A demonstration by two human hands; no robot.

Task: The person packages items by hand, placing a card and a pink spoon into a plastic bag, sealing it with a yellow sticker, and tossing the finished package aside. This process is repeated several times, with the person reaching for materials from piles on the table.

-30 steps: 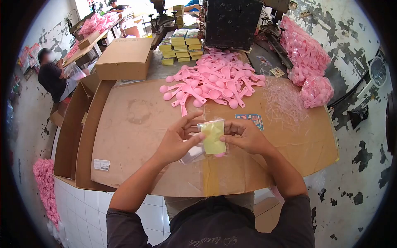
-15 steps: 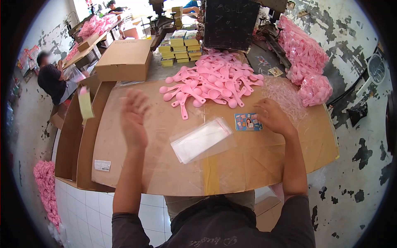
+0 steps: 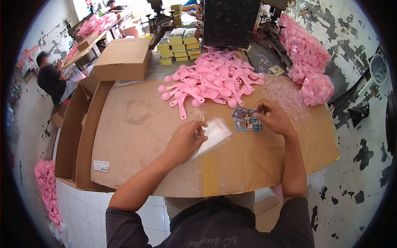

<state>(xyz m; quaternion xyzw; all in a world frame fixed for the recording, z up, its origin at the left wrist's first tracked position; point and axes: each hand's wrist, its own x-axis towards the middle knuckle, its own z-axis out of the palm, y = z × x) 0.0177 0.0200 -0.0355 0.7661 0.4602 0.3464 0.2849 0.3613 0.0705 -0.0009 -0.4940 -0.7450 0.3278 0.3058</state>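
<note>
My right hand (image 3: pixel 271 118) pinches a small printed card (image 3: pixel 244 113) by its right end, raised and tilted over a small stack of like cards (image 3: pixel 248 125). My left hand (image 3: pixel 186 141) rests over a pile of clear plastic bags (image 3: pixel 218 131), thumb and forefinger apart and curved at the upper sheet. Part of the pile is hidden under that hand. Beyond both hands lies a heap of pink plastic spoons (image 3: pixel 215 80).
Left of the cardboard-covered table (image 3: pixel 124 136) stands an open carton (image 3: pixel 68 153). A closed box (image 3: pixel 122 60) and stacks of yellow-edged cards (image 3: pixel 180 43) are behind. Bagged pink spoons (image 3: pixel 316 89) lie at the right; a person (image 3: pixel 51 78) sits far left.
My left hand has come from the left side over to the plastic bags. My right hand has lifted a card off the stack. The packet above the left carton has dropped from sight.
</note>
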